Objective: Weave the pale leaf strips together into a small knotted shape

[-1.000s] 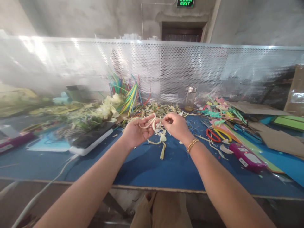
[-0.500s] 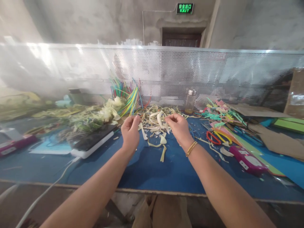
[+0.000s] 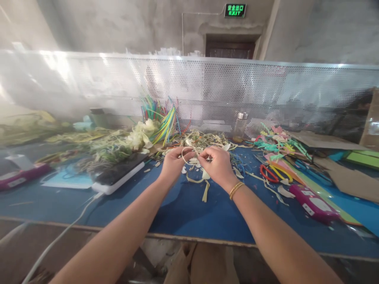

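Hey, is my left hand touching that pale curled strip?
Touching. The head view shows the left hand pinching one end of the pale curled strip between its fingertips.

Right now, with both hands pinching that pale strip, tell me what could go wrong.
1. The strip is thin and bent into a loop between the left hand and right hand; a hard pull may tear or crease it.
2. The scrap pile lies just behind the hands; a dropped strip could be lost among similar pieces.
3. The jar stands upright past the right hand; a wide reach might tip it.
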A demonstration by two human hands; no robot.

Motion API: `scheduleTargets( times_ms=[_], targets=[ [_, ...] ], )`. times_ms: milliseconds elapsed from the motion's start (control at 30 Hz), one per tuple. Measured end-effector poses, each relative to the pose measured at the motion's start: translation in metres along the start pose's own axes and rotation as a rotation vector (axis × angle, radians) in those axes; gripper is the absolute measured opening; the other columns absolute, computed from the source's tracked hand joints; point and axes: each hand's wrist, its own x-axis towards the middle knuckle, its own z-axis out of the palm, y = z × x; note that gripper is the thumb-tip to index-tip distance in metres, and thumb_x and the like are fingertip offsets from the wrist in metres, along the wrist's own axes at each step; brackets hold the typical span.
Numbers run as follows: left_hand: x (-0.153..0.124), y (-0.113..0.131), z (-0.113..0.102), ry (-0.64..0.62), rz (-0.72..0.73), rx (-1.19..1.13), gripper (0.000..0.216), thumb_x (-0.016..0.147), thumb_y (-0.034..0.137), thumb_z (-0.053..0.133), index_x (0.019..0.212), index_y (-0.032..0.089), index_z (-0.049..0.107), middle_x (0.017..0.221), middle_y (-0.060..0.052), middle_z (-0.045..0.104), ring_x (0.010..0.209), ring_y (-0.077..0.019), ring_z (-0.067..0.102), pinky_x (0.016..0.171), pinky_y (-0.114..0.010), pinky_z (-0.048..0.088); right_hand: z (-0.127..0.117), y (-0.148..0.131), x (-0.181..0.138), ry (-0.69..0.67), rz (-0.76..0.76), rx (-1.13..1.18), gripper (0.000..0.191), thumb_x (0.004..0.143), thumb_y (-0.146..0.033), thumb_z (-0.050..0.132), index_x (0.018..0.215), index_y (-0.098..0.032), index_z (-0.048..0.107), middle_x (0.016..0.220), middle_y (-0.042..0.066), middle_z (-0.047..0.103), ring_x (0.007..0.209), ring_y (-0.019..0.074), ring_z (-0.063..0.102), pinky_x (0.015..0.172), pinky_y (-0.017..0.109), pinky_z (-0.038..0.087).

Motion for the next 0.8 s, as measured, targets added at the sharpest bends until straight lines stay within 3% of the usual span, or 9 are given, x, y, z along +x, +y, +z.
scheduleTargets(
  times_ms=[167,300,400,533,800],
  targets=[
    [-0.001,0.004,0.002,-0.006,-0.005,-0.018,0.021,0.062,0.031,0.074,0.076,0.016,0.068,0.071,-0.001,0.065,0.062,-0.0125,0.055,0.061,-0.025,0.043,-0.002,-0.001,0.001,-0.042,-0.043,-0.033,0.013,0.078,-0.025,0.060,0.065,-0.022,0.061,0.071,0.000,0.061,0.077,0.0162,0.053,0.077,0.031,0.034],
    [-0.003,0.009,0.003,-0.053,-0.045,-0.043,0.016,0.066,0.027,0.069,0.078,0.017,0.064,0.054,0.004,0.056,0.048,-0.0096,0.049,0.048,-0.021,0.036,-0.006,0.001,0.003,0.028,-0.034,-0.033,0.011,0.075,-0.033,0.065,0.079,-0.023,0.065,0.077,0.001,0.062,0.080,0.0178,0.054,0.079,0.033,0.034],
    [-0.005,0.012,0.005,-0.089,-0.041,-0.009,0.013,0.068,0.026,0.067,0.076,0.017,0.063,0.052,0.004,0.054,0.049,-0.0098,0.049,0.048,-0.021,0.036,-0.007,0.001,0.004,0.076,-0.039,-0.047,0.019,0.073,-0.038,0.068,0.086,-0.024,0.066,0.081,0.002,0.061,0.084,0.0192,0.054,0.082,0.034,0.033],
    [-0.007,0.014,0.005,-0.172,-0.036,0.065,0.015,0.070,0.030,0.065,0.073,0.016,0.064,0.056,0.002,0.057,0.052,-0.0101,0.050,0.050,-0.021,0.037,-0.005,0.001,0.002,0.060,-0.060,-0.067,0.012,0.076,-0.037,0.066,0.081,-0.027,0.069,0.080,0.002,0.060,0.086,0.0196,0.052,0.083,0.036,0.030],
    [-0.006,0.005,0.003,-0.205,0.019,0.106,0.016,0.068,0.031,0.068,0.070,0.015,0.066,0.059,0.001,0.057,0.055,-0.0111,0.050,0.053,-0.022,0.037,-0.004,0.003,0.004,0.016,-0.018,-0.076,0.012,0.077,-0.034,0.066,0.070,-0.024,0.068,0.075,0.001,0.060,0.083,0.0187,0.052,0.082,0.036,0.030]
  ],
)
